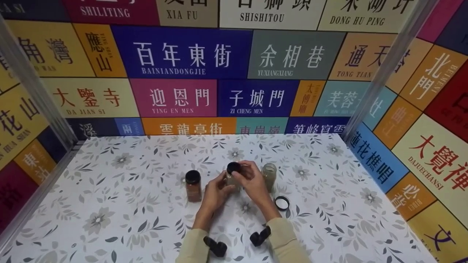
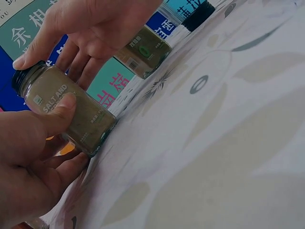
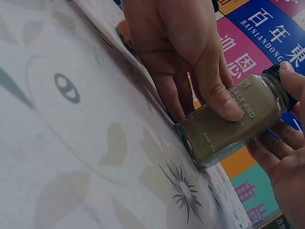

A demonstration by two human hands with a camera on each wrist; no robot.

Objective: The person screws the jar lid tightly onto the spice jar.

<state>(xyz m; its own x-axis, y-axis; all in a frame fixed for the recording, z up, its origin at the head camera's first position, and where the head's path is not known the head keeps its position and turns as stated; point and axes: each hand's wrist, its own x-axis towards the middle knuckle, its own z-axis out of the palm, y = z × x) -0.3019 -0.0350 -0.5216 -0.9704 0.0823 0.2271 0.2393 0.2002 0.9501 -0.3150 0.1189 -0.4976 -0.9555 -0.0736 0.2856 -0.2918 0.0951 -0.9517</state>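
Observation:
A square glass spice jar (image 2: 66, 107) of grey-brown powder, its label reading "SALT AND", stands at the middle of the table, with a black lid (image 1: 233, 167) on its neck. My left hand (image 1: 216, 191) grips the jar's body, thumb across the label and fingers behind. From the other side, my right hand (image 1: 252, 180) pinches the lid between thumb and fingers. Just right of that hand stands a second jar (image 1: 270, 174) with no lid on it. A loose black lid (image 1: 282, 203) lies by it, ring side up.
Left of my hands stands a jar of reddish-brown powder (image 1: 193, 190) with a black lid on. Floral white cloth covers the table (image 1: 128, 190). Panels with coloured sign prints (image 1: 182, 54) rise along the back and both sides.

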